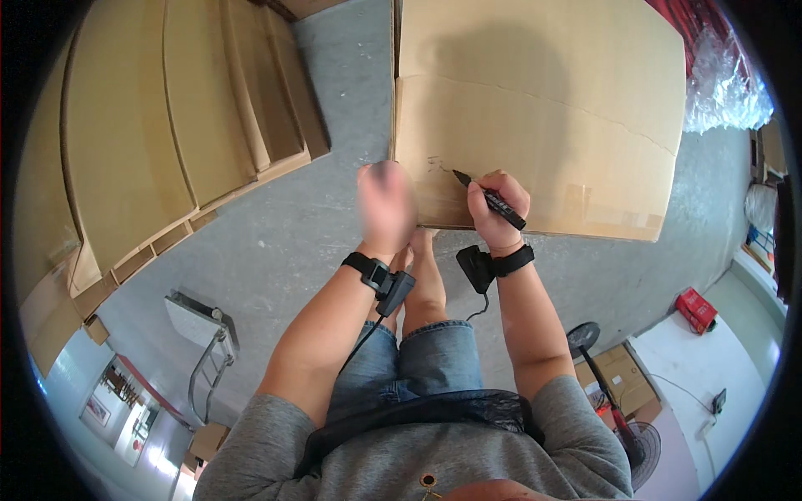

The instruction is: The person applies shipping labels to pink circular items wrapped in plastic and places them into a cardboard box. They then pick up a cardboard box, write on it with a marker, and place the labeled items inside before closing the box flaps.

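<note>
A large brown cardboard box [535,125] lies before me, its near edge facing my body. My right hand [499,200] is closed around a black marker [511,217], whose dark tip points up and left at the cardboard. Just left of that tip are a few short dark pen strokes [433,162]. My left hand [387,209] is at the box's near left corner. It is blurred, with a dark spot at its fingertips, so I cannot make out its fingers or whether it holds anything.
Several large flattened cartons [142,108] stand at the left. A folding metal hand truck [200,334] is on the grey floor behind them. Clear plastic wrap [727,83] lies beyond the box's right side. A fan [643,451] and a red box [696,311] are at the lower right.
</note>
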A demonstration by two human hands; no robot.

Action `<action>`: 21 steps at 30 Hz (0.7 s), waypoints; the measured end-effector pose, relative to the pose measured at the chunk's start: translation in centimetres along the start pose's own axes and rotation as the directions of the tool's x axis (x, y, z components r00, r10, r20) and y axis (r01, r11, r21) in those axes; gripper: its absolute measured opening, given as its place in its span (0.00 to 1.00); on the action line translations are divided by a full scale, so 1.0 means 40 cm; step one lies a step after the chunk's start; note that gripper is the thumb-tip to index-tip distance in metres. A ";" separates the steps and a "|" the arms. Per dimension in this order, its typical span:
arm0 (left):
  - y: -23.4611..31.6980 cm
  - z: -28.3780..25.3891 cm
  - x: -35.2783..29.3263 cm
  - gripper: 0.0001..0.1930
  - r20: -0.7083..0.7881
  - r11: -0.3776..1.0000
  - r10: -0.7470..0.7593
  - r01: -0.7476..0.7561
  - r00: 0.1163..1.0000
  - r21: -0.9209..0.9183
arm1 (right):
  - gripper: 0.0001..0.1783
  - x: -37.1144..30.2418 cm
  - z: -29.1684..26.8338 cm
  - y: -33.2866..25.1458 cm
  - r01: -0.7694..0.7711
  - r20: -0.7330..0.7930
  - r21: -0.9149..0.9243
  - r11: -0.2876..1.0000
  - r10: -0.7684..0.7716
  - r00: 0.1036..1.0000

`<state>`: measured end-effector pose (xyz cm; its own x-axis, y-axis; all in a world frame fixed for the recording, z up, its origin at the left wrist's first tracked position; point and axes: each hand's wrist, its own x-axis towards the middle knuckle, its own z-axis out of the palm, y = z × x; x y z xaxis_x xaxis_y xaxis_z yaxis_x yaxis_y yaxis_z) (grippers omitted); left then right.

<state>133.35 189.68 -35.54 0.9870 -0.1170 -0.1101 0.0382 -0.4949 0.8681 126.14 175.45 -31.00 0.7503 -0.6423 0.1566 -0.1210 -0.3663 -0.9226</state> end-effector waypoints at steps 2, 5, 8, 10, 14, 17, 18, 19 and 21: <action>-0.003 -0.001 0.002 0.13 -0.001 1.000 0.018 -0.018 1.000 0.012 | 0.06 0.002 0.005 -0.004 -0.002 -0.021 -0.007 1.000 0.002 1.000; -0.005 -0.002 0.002 0.12 0.018 1.000 0.004 -0.005 1.000 0.008 | 0.06 0.005 0.017 -0.005 -0.003 -0.065 -0.045 0.999 0.000 0.998; -0.001 -0.003 0.001 0.12 0.010 0.999 0.021 -0.021 1.000 0.026 | 0.06 0.004 0.017 -0.004 0.078 -0.019 -0.065 0.995 -0.080 0.997; -0.010 0.000 0.001 0.12 -0.020 0.998 0.051 -0.050 0.999 0.040 | 0.06 -0.004 0.015 0.010 0.088 -0.013 -0.040 0.995 -0.088 0.996; -0.005 0.000 0.001 0.12 -0.046 0.990 0.114 -0.110 0.992 0.085 | 0.06 -0.005 0.006 0.002 0.143 0.024 -0.070 0.987 -0.142 0.990; -0.007 0.002 0.000 0.12 -0.043 0.992 0.100 -0.096 0.994 0.087 | 0.06 -0.005 0.014 0.001 0.122 -0.071 -0.069 0.990 -0.127 0.989; -0.005 0.001 0.001 0.12 -0.041 0.992 0.098 -0.094 0.994 0.084 | 0.07 -0.002 0.017 -0.006 0.118 -0.094 -0.078 0.990 -0.125 0.988; -0.004 0.000 0.000 0.12 -0.037 0.992 0.096 -0.092 0.995 0.082 | 0.07 -0.002 0.018 -0.008 0.111 -0.116 -0.087 0.990 -0.121 0.986; -0.005 -0.001 -0.001 0.12 -0.033 0.993 0.095 -0.092 0.995 0.080 | 0.07 -0.001 0.020 -0.004 0.098 -0.132 -0.106 0.990 -0.112 0.985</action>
<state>133.33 189.84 -35.69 0.9908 -0.1345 -0.0112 -0.0652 -0.5493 0.8331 126.62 176.06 -31.15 0.6669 -0.6805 0.3038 -0.1153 -0.4969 -0.8601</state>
